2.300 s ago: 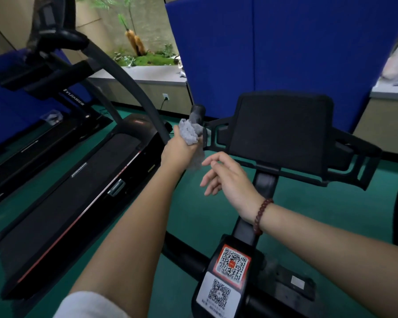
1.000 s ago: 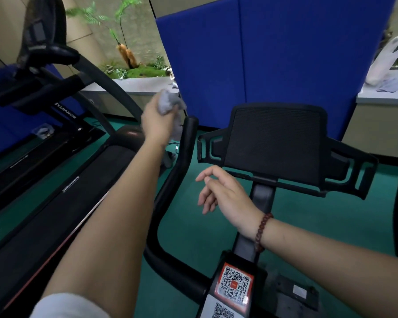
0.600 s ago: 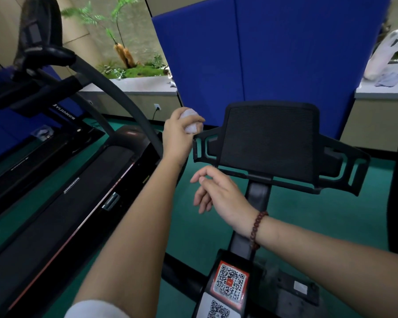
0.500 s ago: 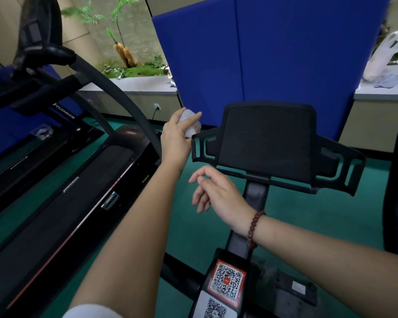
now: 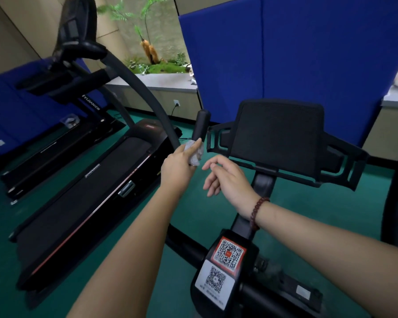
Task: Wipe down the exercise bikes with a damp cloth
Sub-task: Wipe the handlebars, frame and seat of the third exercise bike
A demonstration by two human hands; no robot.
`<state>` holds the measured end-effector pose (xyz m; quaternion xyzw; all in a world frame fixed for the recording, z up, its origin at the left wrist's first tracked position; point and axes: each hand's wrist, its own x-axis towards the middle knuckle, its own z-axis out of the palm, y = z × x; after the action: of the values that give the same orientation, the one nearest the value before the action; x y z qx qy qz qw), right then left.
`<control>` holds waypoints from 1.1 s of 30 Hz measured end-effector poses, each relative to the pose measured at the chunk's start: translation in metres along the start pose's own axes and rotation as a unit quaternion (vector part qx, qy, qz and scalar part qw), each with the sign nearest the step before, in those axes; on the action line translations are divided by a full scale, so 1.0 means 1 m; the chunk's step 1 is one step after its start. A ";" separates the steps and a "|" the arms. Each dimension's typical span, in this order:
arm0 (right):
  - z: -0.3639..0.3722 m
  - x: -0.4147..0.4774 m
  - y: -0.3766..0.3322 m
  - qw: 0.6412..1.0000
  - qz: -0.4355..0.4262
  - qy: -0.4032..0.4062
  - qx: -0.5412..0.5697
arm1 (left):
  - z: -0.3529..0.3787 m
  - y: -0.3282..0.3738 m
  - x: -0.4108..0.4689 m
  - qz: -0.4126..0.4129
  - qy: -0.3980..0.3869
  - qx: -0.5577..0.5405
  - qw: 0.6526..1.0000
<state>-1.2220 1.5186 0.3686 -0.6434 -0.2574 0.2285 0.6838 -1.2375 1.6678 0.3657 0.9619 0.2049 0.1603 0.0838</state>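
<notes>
Straight treadmill upright [image 5: 91, 103]: we read white brand lettering, "YIJIAN", running along the bar; the characters after it are unclear.
Near treadmill side rail [image 5: 92, 171]: we see a short word in pale print, too small to read.
Orange label [image 5: 229, 252] on the exercise bike [image 5: 263, 182]: a QR code with a small orange square at its centre; no readable words.
White label [image 5: 214, 280], just below the orange label: a second QR code; the fine print beneath it is illegible.
</notes>
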 end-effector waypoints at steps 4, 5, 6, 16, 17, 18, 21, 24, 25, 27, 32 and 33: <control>0.000 -0.002 -0.001 1.000 -0.002 0.000 -0.007 | -0.008 -0.008 -0.025 -0.082 -0.014 0.026 0.996; 0.000 -0.002 -0.001 1.000 -0.001 -0.001 -0.008 | -0.010 -0.010 -0.031 -0.101 -0.014 0.027 0.994; 0.000 -0.003 -0.002 1.000 0.000 -0.002 -0.009 | -0.012 -0.012 -0.037 -0.121 -0.013 0.028 0.992; 0.000 -0.005 -0.004 1.000 0.006 -0.005 -0.008 | -0.020 -0.031 -0.105 -0.311 0.021 -0.083 0.946; 0.001 -0.005 -0.003 1.000 0.006 -0.004 -0.010 | -0.021 -0.026 -0.114 -0.319 0.033 -0.084 0.943; 0.001 -0.005 -0.003 1.000 0.006 -0.004 -0.011 | -0.022 -0.020 -0.123 -0.326 0.046 -0.089 0.940; 0.002 -0.005 -0.004 1.000 0.006 -0.006 -0.015 | -0.021 -0.009 -0.150 -0.339 0.066 -0.114 0.932; 0.002 -0.006 -0.003 1.000 0.005 -0.006 -0.021 | -0.022 -0.020 -0.173 -0.349 -0.016 -0.032 0.936; 0.002 -0.006 -0.003 1.000 0.004 -0.007 -0.022 | -0.026 -0.029 -0.177 -0.354 -0.055 0.019 0.933; 0.002 -0.007 -0.003 1.000 0.004 -0.009 -0.026 | -0.037 -0.048 -0.177 -0.375 -0.059 0.066 0.923; 0.001 -0.007 -0.003 1.000 0.002 -0.008 -0.030 | -0.060 -0.047 -0.128 -0.241 0.129 -0.071 0.959; 0.002 -0.007 -0.003 1.000 0.001 -0.008 -0.030 | -0.058 -0.040 -0.115 -0.160 0.127 -0.084 0.975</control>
<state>-1.2286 1.5148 0.3717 -0.6623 -0.2690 0.2263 0.6616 -1.3714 1.6605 0.3794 0.8778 0.3509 0.2826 0.1625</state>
